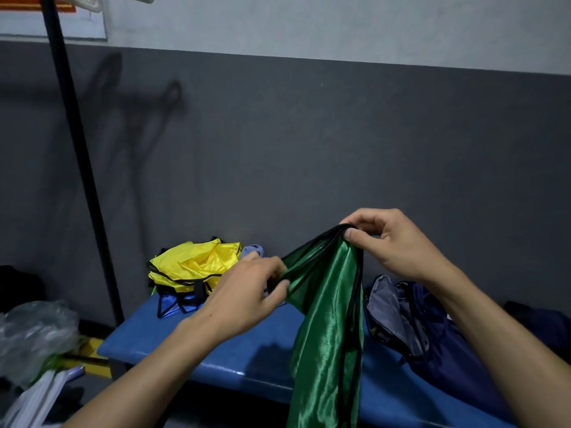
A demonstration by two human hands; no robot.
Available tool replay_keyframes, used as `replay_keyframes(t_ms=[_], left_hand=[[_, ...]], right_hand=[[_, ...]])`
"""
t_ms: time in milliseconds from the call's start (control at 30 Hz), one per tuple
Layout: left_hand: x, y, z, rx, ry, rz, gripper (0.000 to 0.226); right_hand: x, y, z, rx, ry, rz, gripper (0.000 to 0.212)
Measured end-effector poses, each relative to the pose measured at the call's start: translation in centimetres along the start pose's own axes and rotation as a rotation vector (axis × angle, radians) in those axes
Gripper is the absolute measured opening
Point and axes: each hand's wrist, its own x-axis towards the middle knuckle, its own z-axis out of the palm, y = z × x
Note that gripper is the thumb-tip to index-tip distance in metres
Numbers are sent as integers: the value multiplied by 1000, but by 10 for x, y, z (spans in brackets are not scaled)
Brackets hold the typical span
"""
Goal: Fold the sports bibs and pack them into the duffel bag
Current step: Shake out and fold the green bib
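A shiny green bib [327, 329] with black trim hangs in front of me over the blue bench [234, 359]. My right hand [392, 242] pinches its gathered black edges at the top. Lower and to the left, my left hand [247, 291] grips the same bib, fingers curled into the cloth. A crumpled pile of yellow bibs [191, 264] lies at the bench's far left, on top of a blue bib [173, 301]. The dark blue duffel bag [414, 319] sits open on the bench at the right, showing its grey lining.
A black pole [80, 168] stands slanted at the left against the grey wall. Clear plastic bags [34, 332] lie on the floor at the lower left, with yellow boxes [92, 356] beside the bench. A dark bag [18, 285] sits at the far left.
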Motion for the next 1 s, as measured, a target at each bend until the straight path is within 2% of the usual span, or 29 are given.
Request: replay_keyframes(t_ms=[133,200,367,533,600,667,767,833,867,933,1000], left_hand=[[1,-5,-1,32,40,8,20],[2,-7,-2,115,99,10,9],[7,-8,-6,226,77,52,22],[9,-11,-7,284,108,112,10],[10,-13,-6,264,134,93,9],[11,-14,-6,148,117,8,16],[17,-8,-18,-285,-6,-152,18],[25,-3,-33,-649,-193,-222,18],[29,-3,-41,-732,-296,-238,17],[33,-1,-53,-643,-467,-192,7],[33,2,-61,-406,-571,-85,13]], right_hand=[[-2,7,0,5,2,31,11],[-3,10,0,-6,-8,39,10],[-5,17,0,-15,-33,67,8],[-8,20,-1,13,-53,110,10],[-9,21,-2,36,-58,132,11],[-11,22,-2,49,-64,151,10],[-13,24,-1,31,-76,165,10],[-14,27,1,20,-77,181,11],[-14,30,2,15,-69,195,11],[-15,35,1,11,-49,230,12],[-14,42,1,16,-46,256,13]])
